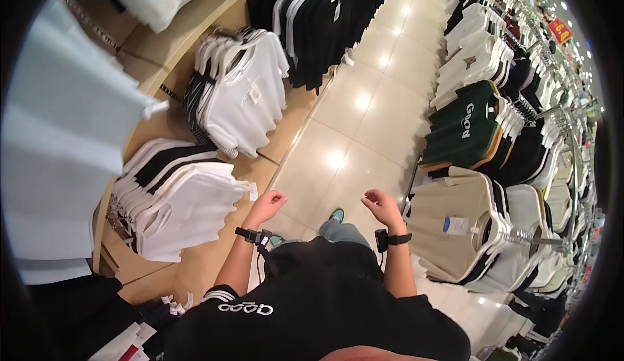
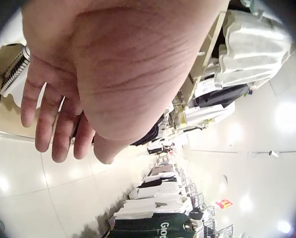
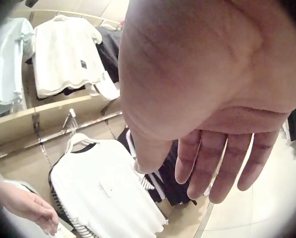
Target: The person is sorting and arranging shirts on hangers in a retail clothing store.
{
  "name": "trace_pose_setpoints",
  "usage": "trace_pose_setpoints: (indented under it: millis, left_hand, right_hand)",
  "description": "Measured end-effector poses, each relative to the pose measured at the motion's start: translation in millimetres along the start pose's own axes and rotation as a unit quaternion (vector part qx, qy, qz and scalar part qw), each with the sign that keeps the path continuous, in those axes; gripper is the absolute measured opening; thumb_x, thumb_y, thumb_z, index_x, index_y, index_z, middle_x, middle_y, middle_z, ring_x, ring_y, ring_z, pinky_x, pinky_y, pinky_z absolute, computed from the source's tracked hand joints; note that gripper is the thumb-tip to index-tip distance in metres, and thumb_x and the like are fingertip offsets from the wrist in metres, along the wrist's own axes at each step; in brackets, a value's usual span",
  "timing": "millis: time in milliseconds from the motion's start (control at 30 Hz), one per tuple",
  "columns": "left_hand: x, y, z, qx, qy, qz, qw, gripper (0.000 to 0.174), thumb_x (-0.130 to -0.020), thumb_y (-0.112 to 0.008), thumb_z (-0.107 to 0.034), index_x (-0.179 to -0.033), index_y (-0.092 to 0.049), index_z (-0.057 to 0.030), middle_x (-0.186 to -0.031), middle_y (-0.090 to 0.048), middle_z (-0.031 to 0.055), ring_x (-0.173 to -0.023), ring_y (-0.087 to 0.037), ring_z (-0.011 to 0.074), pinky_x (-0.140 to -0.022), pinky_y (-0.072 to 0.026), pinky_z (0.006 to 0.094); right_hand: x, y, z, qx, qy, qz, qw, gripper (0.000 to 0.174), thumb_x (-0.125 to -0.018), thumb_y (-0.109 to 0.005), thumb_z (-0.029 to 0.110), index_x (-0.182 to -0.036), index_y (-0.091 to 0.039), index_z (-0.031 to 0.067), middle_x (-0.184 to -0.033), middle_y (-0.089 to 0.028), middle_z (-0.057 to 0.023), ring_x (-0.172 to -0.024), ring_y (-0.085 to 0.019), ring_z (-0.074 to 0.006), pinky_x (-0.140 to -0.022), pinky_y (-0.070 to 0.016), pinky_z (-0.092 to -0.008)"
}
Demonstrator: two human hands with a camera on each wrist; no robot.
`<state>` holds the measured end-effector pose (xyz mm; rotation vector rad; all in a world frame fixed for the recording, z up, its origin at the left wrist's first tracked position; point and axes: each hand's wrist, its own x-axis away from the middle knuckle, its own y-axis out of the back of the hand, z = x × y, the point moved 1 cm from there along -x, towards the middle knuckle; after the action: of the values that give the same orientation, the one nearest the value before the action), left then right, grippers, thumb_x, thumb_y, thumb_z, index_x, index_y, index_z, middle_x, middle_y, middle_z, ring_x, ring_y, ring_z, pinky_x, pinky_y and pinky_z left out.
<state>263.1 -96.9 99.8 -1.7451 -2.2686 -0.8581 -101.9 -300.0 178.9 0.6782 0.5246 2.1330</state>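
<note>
My left hand (image 1: 268, 206) hangs in front of me over the aisle, its fingers loosely bent and nothing in them. Closest to it is a row of white and black T-shirts (image 1: 188, 221) on hangers, a paper tag at their edge. In the left wrist view its palm and relaxed fingers show bare. My right hand (image 1: 383, 206) is held out at the same height, likewise holding nothing, its fingers hanging relaxed in the right wrist view. Just right of it hangs a beige T-shirt (image 1: 448, 208) with a blue-and-white label. Both hands are apart from the clothes.
A tiled aisle (image 1: 338, 133) runs ahead between two rows of clothing. On the left, a white T-shirt (image 1: 250, 94) fronts a striped one below a wooden shelf (image 1: 195, 13). A dark green shirt (image 1: 465, 123) hangs among others on the right racks.
</note>
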Motion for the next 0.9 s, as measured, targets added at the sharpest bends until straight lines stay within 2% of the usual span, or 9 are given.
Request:
trace_pose_setpoints:
  millis: [167,300,433,567,633,700,767,833,900]
  left_hand:
    - [-52.6,-66.3,-120.9,-0.052,-0.053,0.043,0.996,0.034,-0.101,-0.073,-0.034,-0.110,-0.074,-0.0013,-0.100,-0.077,0.0097,-0.089,-0.070,0.0185,-0.082,-0.0563,0.0337]
    - [-70.7,-64.0,-184.5,-0.003,-0.064,0.035,0.997,0.032,-0.102,-0.072,-0.032,-0.111,-0.074,-0.0020,-0.101,-0.076,0.0074,-0.092,-0.070,0.0162,-0.084,-0.0558,0.0327]
    - [-77.4,-37.2,-182.2,0.046,-0.051,-0.118,0.991,0.027,-0.102,-0.073,-0.028,-0.111,-0.073,-0.0021,-0.097,-0.075,0.0050,-0.092,-0.069,0.0144,-0.086,-0.0556,0.0321]
    - [-93.2,23.2,-137.7,0.114,-0.059,-0.338,0.933,0.025,-0.099,-0.076,-0.022,-0.111,-0.072,-0.0005,-0.096,-0.074,0.0054,-0.091,-0.068,0.0154,-0.085,-0.0558,0.0324]
    - [-87.4,52.4,-142.5,-0.014,-0.054,-0.443,0.895,0.028,-0.097,-0.078,-0.022,-0.115,-0.071,-0.0018,-0.103,-0.074,0.0100,-0.096,-0.069,0.0234,-0.089,-0.0553,0.0374]
    - [-98.2,83.5,-130.0,-0.142,-0.087,-0.569,0.805,0.033,-0.095,-0.078,-0.021,-0.122,-0.068,-0.0049,-0.116,-0.071,0.0145,-0.109,-0.066,0.0340,-0.097,-0.0519,0.0440]
    - [-104.9,117.5,-138.0,-0.227,-0.058,-0.607,0.759,0.040,-0.094,-0.078,-0.024,-0.128,-0.065,-0.0076,-0.126,-0.067,0.0163,-0.120,-0.059,0.0402,-0.104,-0.0470,0.0484]
    - [-117.3,138.1,-148.2,-0.262,-0.002,-0.636,0.726,0.044,-0.093,-0.078,-0.029,-0.128,-0.064,-0.0077,-0.127,-0.065,0.0158,-0.121,-0.059,0.0407,-0.104,-0.0462,0.0488]
    - [-129.4,149.5,-160.7,-0.247,0.025,-0.624,0.741,0.046,-0.091,-0.080,-0.036,-0.123,-0.065,-0.0076,-0.123,-0.067,0.0134,-0.119,-0.061,0.0383,-0.101,-0.0469,0.0487]
  right_hand:
    - [-27.2,80.0,-61.9,-0.041,-0.037,0.009,0.998,0.036,-0.098,-0.078,0.029,-0.118,-0.072,-0.0009,-0.103,-0.079,-0.0134,-0.096,-0.075,-0.0220,-0.087,-0.0584,-0.0357]
    - [-64.6,114.0,-80.3,-0.042,-0.040,0.034,0.998,0.038,-0.099,-0.077,0.030,-0.119,-0.071,-0.0021,-0.104,-0.079,-0.0132,-0.098,-0.074,-0.0212,-0.088,-0.0578,-0.0354]
    - [-115.0,130.5,-74.8,-0.032,-0.025,0.084,0.996,0.040,-0.098,-0.077,0.032,-0.120,-0.072,-0.0012,-0.105,-0.079,-0.0140,-0.100,-0.075,-0.0223,-0.089,-0.0582,-0.0362]
    - [-184.6,118.8,-42.7,-0.009,0.011,0.132,0.991,0.042,-0.097,-0.078,0.034,-0.121,-0.073,0.0004,-0.107,-0.079,-0.0148,-0.101,-0.075,-0.0244,-0.089,-0.0589,-0.0379]
    - [-215.7,114.9,-19.4,0.004,0.043,0.166,0.985,0.044,-0.097,-0.078,0.036,-0.122,-0.073,0.0005,-0.108,-0.079,-0.0152,-0.102,-0.075,-0.0255,-0.090,-0.0587,-0.0387]
    - [-247.3,100.9,9.2,0.013,0.082,0.208,0.975,0.047,-0.096,-0.078,0.039,-0.124,-0.072,0.0013,-0.110,-0.078,-0.0164,-0.104,-0.075,-0.0282,-0.092,-0.0581,-0.0399]
    - [-277.4,89.8,38.3,0.055,0.117,0.236,0.963,0.048,-0.096,-0.078,0.040,-0.125,-0.072,0.0016,-0.111,-0.078,-0.0167,-0.105,-0.074,-0.0288,-0.093,-0.0578,-0.0399]
    - [-295.0,93.8,89.2,0.080,0.122,0.270,0.952,0.049,-0.096,-0.079,0.041,-0.126,-0.072,0.0021,-0.115,-0.077,-0.0168,-0.107,-0.073,-0.0291,-0.094,-0.0571,-0.0396]
    - [-320.7,99.9,114.9,0.087,0.117,0.301,0.942,0.048,-0.097,-0.078,0.040,-0.126,-0.072,0.0027,-0.116,-0.077,-0.0153,-0.108,-0.073,-0.0264,-0.095,-0.0561,-0.0382]
